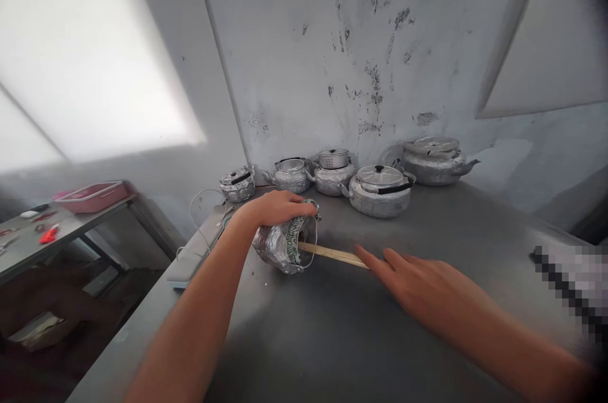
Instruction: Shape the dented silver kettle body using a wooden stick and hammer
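Crinkled silvery pot (pixel 273 246) gripped under left hand (pixel 278 207), flat wooden stick (pixel 332 254) grasped by right hand (pixel 418 279), rounded kettles (pixel 380 203) beyond both

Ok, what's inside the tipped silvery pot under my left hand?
A wooden stick in your right hand reaches into the mouth of the silvery pot. The stick's tip and anything deeper inside can't be seen; the pot's own wall covers them.

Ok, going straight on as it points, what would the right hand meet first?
Probably the open end of the tipped silver pot under the left hand; depth is unclear.
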Available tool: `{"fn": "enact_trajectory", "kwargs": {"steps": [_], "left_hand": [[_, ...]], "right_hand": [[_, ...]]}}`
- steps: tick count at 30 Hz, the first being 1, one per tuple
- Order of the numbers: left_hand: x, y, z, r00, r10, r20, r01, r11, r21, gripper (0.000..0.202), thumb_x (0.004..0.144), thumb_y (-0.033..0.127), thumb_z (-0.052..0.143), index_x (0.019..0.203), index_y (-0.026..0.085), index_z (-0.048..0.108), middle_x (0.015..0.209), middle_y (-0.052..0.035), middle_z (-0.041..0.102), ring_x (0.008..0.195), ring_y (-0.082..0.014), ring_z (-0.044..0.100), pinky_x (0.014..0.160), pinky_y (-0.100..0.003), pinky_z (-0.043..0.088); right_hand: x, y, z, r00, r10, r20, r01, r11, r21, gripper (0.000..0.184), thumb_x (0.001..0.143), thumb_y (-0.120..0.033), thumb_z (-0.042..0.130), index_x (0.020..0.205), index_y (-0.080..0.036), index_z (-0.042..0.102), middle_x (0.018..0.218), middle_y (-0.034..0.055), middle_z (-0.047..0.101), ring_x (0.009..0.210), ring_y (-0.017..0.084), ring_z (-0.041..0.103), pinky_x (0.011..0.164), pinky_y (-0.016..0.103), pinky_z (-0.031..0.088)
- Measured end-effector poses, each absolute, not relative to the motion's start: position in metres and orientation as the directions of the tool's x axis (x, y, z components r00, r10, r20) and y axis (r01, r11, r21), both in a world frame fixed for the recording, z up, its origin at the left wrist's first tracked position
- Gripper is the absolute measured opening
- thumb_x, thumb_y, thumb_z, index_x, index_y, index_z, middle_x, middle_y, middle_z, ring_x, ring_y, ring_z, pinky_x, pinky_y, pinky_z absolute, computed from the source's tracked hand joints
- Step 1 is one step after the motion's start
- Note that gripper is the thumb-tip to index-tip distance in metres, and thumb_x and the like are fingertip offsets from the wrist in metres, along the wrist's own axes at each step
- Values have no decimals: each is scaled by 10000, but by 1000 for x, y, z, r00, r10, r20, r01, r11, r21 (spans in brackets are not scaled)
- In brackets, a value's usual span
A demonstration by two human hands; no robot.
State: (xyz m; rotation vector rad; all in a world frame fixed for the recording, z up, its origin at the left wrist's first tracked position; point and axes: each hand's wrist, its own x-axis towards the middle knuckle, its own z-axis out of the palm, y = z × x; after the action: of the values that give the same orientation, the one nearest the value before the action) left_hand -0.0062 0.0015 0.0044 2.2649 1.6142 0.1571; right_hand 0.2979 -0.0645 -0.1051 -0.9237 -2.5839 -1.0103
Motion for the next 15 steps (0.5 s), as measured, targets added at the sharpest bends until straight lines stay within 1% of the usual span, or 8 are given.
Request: {"fn": "enact_trajectory", "kwargs": {"steps": [1,2,4,5,7,11,13,15], "left_hand": [[-6,2,4,339,934,-112,897,-285,339,675,855,762,470,1282,307,729,1353,-8,682,1258,-355,581,1062,-356,415],[-6,2,4,335,936,-111,899,-283,334,672,854,756,475,1289,310,725,1350,-5,684,1258,-356,582,1062,-357,415],[-6,2,4,334,936,-112,899,-281,336,672,848,752,490,1302,312,717,1349,-5,685,1254,-359,586,1054,-361,421],[-6,1,4,336,935,-115,897,-281,342,674,845,752,498,1305,311,716,1350,-5,685,1250,-361,588,1046,-363,427],[-6,1,4,345,931,-122,890,-282,359,674,839,751,514,1303,306,718,1355,-8,682,1251,-367,588,1028,-365,439],[-7,0,6,366,919,-145,873,-285,396,689,824,755,546,1323,309,706,1385,-9,663,1302,-376,552,1037,-368,435],[-9,1,7,355,919,-174,878,-264,399,738,800,773,569,1369,315,674,1443,-13,619,1337,-381,522,1056,-378,425],[-11,2,8,332,920,-210,890,-232,393,803,773,793,592,1420,319,629,1511,-18,556,1360,-385,501,1070,-392,418]], "right_hand": [[298,-64,-106,-773,485,408,634,573,520,604,746,38,534,1316,-157,579,754,1,644,513,147,611,478,301,260],[298,-62,-107,-764,499,408,645,579,499,458,806,5,536,1226,-161,613,752,7,647,519,150,615,479,304,256],[299,-59,-110,-741,537,403,671,588,451,173,927,-98,518,1025,-179,635,731,16,645,534,161,626,481,309,237],[300,-58,-112,-732,555,396,682,591,431,127,969,-152,505,967,-190,626,717,16,642,539,167,631,480,311,219],[301,-56,-113,-718,582,382,696,590,409,125,1004,-232,501,967,-206,618,689,6,636,537,179,637,479,313,167],[301,-55,-112,-671,656,346,739,557,378,154,1016,-327,507,1100,-251,612,691,-10,656,541,208,666,491,317,69],[297,-57,-110,-646,702,300,760,559,332,183,1034,-347,461,1089,-253,608,702,-6,680,545,220,682,490,321,57],[292,-60,-108,-627,739,247,777,570,267,244,1056,-360,392,1039,-239,603,700,4,702,544,226,688,486,324,68]]}}
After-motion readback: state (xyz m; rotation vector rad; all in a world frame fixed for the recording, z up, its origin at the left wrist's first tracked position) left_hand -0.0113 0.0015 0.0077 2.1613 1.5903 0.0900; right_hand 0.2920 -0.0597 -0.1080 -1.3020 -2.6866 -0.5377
